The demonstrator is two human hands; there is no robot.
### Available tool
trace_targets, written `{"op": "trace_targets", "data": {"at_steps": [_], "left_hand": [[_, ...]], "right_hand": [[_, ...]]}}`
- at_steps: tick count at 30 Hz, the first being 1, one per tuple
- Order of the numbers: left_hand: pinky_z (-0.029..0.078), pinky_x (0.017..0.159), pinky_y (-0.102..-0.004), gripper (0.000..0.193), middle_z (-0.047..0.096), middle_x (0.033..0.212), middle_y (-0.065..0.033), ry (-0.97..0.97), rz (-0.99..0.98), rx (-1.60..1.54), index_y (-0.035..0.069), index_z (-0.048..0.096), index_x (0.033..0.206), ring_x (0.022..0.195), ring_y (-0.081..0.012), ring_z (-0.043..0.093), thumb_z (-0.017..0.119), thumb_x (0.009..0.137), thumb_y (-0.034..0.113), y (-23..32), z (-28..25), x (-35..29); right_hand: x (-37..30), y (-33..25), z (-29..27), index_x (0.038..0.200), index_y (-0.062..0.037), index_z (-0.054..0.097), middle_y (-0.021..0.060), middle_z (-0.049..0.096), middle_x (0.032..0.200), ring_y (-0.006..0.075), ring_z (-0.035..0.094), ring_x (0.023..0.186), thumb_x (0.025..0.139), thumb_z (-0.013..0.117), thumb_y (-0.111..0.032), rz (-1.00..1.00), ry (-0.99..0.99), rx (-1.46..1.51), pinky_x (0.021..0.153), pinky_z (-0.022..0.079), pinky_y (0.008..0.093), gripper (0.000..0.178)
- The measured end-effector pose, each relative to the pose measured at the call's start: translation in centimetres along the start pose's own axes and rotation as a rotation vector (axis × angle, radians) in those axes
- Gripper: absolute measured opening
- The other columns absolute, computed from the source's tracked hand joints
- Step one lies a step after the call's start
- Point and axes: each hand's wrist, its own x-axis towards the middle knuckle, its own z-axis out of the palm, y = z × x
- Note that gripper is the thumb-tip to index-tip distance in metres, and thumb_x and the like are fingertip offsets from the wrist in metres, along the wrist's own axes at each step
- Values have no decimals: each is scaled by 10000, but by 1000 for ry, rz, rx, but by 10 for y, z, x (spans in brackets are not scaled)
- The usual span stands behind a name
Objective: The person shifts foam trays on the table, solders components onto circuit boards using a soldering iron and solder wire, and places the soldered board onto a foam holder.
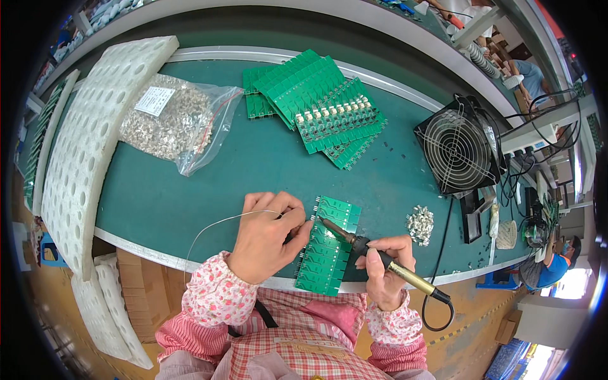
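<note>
Lying aslant, long green circuit board (323,263), notched edge

1 black fan (457,149) right, white foam (87,149) left.

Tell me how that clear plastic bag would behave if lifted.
The clear plastic bag would probably sag, as its film looks thin and creased. It may feel heavy, packed with small metallic-looking parts, which look loose and could shift.

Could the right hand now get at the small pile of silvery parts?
Probably yes: the pile lies near the right hand with nothing seen between, though its fingers might first need to release the soldering iron.
</note>
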Motion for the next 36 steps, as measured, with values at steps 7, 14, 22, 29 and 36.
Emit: {"op": "trace_targets", "data": {"at_steps": [7,14,22,29,36], "left_hand": [[360,761,-356,128,572,821,-11,10,12,19,75,594,726,734,-199,528,719,752,77,0,1,0],[370,764,-360,137,585,822,-28,17,19,16,68,587,730,750,-222,539,719,760,90,0,0,-2],[381,787,-359,116,613,853,-42,6,-32,-91,55,568,723,763,-238,543,669,779,56,2,-10,-13],[375,808,-366,161,618,871,-31,-38,18,-51,60,548,663,796,-233,539,681,755,69,0,-9,-11],[371,810,-372,151,617,874,-18,-25,25,-43,65,561,666,805,-227,539,692,742,70,1,-7,-11]], "right_hand": [[1,1,0,965,20,512,103,651,709,128,645,609,864,632,-7,-19,-9,-9,545,503,241,159],[-1,-1,0,956,23,509,104,647,719,125,636,599,863,627,-1,2,-6,-10,537,498,238,153],[-12,2,-1,956,21,484,118,626,754,116,615,575,867,598,-17,23,199,145,517,497,235,149],[-10,0,-3,929,12,491,108,626,674,122,619,575,856,612,-24,-18,15,77,528,493,249,146],[-8,1,-2,932,17,492,113,636,685,124,628,583,857,614,-16,-2,10,79,530,496,247,147]]}}
